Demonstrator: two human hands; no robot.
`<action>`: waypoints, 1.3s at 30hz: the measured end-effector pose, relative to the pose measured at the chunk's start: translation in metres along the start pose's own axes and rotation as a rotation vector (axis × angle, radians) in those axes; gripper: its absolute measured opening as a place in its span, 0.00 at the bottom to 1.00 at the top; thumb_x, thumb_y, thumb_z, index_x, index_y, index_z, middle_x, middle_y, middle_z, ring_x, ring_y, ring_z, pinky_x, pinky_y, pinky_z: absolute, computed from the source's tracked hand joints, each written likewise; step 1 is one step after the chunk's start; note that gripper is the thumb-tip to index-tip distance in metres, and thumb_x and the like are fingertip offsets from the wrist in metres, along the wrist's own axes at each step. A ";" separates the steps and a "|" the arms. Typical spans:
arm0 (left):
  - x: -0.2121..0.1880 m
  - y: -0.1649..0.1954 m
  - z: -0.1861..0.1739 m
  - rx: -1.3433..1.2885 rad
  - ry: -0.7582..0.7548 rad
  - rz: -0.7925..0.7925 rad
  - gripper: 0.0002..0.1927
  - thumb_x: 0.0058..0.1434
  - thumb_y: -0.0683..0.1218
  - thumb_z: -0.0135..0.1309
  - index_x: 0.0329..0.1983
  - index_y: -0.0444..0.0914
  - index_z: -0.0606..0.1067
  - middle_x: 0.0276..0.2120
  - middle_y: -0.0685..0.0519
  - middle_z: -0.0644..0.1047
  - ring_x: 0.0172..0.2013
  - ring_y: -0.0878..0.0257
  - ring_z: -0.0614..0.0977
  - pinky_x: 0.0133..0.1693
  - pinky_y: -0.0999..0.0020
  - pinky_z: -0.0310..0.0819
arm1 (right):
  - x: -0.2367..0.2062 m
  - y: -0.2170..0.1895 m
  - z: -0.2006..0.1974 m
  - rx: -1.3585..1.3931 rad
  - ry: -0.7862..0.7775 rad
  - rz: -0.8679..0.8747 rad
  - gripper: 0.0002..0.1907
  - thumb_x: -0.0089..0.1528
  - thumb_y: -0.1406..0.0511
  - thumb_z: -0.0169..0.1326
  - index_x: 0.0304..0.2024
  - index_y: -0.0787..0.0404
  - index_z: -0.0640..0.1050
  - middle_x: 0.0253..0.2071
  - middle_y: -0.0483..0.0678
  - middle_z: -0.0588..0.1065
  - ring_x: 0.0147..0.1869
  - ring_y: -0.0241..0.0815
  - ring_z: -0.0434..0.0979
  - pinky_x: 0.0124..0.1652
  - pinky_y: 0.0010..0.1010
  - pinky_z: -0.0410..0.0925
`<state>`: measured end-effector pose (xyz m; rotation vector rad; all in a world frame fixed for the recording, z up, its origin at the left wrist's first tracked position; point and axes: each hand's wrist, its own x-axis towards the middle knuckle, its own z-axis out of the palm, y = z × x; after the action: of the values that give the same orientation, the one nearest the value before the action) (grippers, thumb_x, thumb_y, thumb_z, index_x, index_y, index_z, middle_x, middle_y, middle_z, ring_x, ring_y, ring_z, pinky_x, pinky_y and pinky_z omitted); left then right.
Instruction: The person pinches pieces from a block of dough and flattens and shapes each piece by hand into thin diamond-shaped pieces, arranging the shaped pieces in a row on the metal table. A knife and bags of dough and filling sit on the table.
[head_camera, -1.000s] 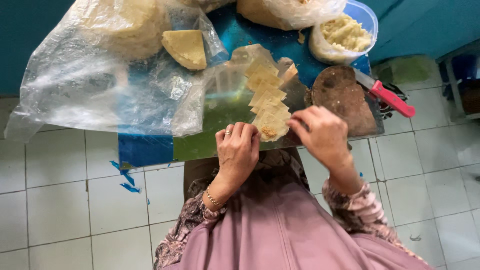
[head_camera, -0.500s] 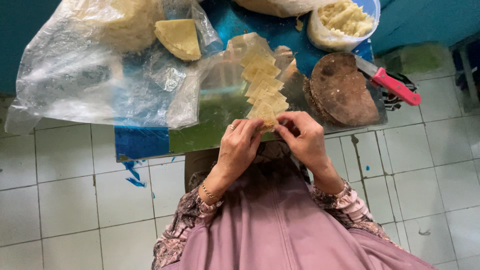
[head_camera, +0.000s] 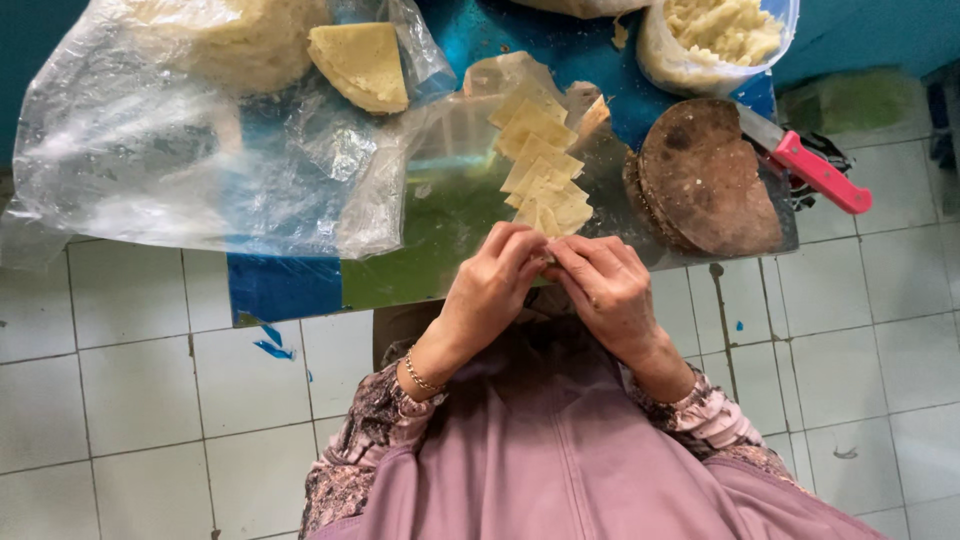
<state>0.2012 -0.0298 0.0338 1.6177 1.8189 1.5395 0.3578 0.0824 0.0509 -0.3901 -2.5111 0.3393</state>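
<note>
Both my hands meet at the table's near edge — left hand (head_camera: 497, 285) and right hand (head_camera: 603, 290) with fingertips pinched together on one small pale dough square (head_camera: 549, 252), mostly hidden between them. I judge it light, thin, soft and tearable, so hold it by the edges. The row of cut squares (head_camera: 540, 165) lies just beyond. Clear plastic bag (head_camera: 180, 150) at left, triangular yellow slab (head_camera: 362, 64) on it; round wooden block (head_camera: 705, 175), red-handled knife (head_camera: 815, 170), plastic-lined tub (head_camera: 715, 35) at right. No labels visible.
</note>
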 end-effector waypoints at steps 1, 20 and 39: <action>0.000 0.000 -0.001 -0.031 -0.008 -0.017 0.13 0.64 0.36 0.56 0.50 0.36 0.71 0.47 0.45 0.74 0.41 0.47 0.82 0.40 0.60 0.79 | -0.001 0.001 0.002 0.006 0.007 -0.004 0.17 0.60 0.70 0.64 0.51 0.63 0.80 0.49 0.49 0.78 0.49 0.49 0.78 0.47 0.39 0.71; 0.022 -0.018 0.006 0.162 0.038 -0.058 0.06 0.59 0.39 0.58 0.38 0.36 0.74 0.35 0.45 0.75 0.37 0.45 0.79 0.39 0.54 0.74 | 0.033 0.031 0.004 0.199 -0.158 0.085 0.07 0.59 0.69 0.62 0.40 0.60 0.81 0.40 0.47 0.78 0.43 0.48 0.78 0.42 0.37 0.70; 0.030 -0.030 0.007 0.205 0.089 -0.143 0.02 0.62 0.43 0.58 0.37 0.39 0.78 0.36 0.45 0.76 0.34 0.45 0.81 0.36 0.53 0.76 | 0.019 0.024 0.001 -0.047 -0.021 -0.205 0.09 0.56 0.69 0.62 0.40 0.56 0.83 0.41 0.41 0.79 0.43 0.42 0.76 0.47 0.36 0.65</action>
<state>0.1795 0.0040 0.0198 1.4846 2.1516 1.4234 0.3469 0.1106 0.0518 -0.1452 -2.5553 0.2045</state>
